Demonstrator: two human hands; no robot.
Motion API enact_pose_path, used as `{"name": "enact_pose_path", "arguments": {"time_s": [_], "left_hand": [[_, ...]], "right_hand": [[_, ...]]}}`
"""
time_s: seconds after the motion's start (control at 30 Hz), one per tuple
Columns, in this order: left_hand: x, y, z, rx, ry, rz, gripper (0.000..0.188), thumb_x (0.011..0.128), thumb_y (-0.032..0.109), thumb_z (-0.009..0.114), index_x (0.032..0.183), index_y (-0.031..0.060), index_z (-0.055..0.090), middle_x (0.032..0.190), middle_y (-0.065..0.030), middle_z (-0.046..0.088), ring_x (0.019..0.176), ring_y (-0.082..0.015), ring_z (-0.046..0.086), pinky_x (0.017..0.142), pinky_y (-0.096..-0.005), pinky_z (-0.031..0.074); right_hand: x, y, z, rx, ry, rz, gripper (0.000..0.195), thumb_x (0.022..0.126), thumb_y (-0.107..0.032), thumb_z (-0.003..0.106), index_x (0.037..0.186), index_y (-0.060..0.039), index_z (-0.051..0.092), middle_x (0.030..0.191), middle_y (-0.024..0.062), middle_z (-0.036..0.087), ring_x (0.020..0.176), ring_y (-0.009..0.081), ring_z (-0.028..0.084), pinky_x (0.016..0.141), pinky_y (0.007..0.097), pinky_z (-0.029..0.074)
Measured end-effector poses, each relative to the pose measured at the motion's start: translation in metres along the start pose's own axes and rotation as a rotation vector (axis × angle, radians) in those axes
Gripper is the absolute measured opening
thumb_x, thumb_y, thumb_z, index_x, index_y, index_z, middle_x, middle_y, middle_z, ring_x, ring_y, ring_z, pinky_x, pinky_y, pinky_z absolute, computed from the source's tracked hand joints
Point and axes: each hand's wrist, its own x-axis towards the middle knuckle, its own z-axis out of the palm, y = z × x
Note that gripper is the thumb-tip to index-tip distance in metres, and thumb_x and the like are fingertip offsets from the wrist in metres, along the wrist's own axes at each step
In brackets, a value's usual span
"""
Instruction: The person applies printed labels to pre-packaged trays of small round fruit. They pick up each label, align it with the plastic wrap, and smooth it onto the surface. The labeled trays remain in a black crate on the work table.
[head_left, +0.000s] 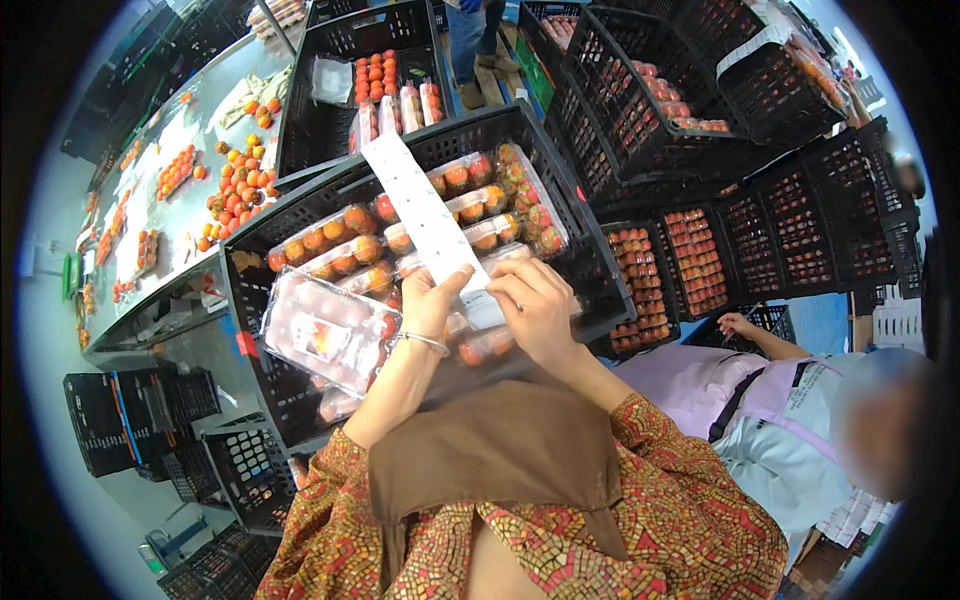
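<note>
A long white strip of labels (420, 202) stretches away from my hands over a black plastic crate (589, 247). My left hand (429, 304), with a bangle at the wrist, grips the strip's near part between thumb and fingers. At its near right edge, my right hand (534, 304) pinches the strip with thumb and forefinger. Below the strip, the crate holds several clear plastic packs of tomatoes (322, 244) standing on edge. One wrapped pack (326, 326) with a picture label lies flat on top, beside my left wrist. Another pack (532, 199) stands along the crate's right side.
Loose tomatoes (240, 187) and packs lie on a metal table (176, 112) at left. Beyond my crate stands another black crate (315, 135) with packs. Stacked crates (645, 97) of tomatoes rise at right. A co-worker (780, 420) is close on my right; another person's legs (472, 45) are ahead.
</note>
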Motion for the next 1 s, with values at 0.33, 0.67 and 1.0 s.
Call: {"name": "enact_pose_path", "arguments": {"time_s": [0.33,0.67,1.0], "left_hand": [[0.014,0.013,-0.047,0.147,-0.133,-0.14,0.016,0.086,0.005,0.065,0.1,-0.0013,0.065,0.092,-0.0088,0.07,0.079,-0.0146,0.067,0.069,-0.0274,0.051],[0.017,-0.069,-0.035,0.389,-0.418,-0.136,0.037,0.096,0.015,0.055,0.131,0.002,0.051,0.114,-0.0021,0.059,0.1,-0.0105,0.053,0.085,-0.0269,0.044],[0.023,-0.055,-0.026,0.008,-0.313,-0.179,0.031,0.098,0.018,0.053,0.125,0.0035,0.053,0.107,-0.001,0.061,0.094,-0.01,0.057,0.081,-0.0277,0.048]], "right_hand": [[0.007,0.073,-0.041,0.636,-0.241,0.756,0.004,0.084,0.0,0.065,0.084,-0.0014,0.062,0.076,0.0027,0.064,0.07,0.0106,0.061,0.065,0.0235,0.049],[0.016,0.093,-0.025,1.053,-0.138,1.002,0.005,0.096,-0.008,0.052,0.1,-0.0051,0.05,0.1,0.0055,0.061,0.095,0.014,0.061,0.084,0.0297,0.051],[-0.001,0.122,0.002,0.477,-0.424,1.048,0.004,0.086,-0.004,0.058,0.09,-0.0023,0.056,0.081,0.0073,0.061,0.07,0.0164,0.061,0.063,0.0304,0.051]]}}
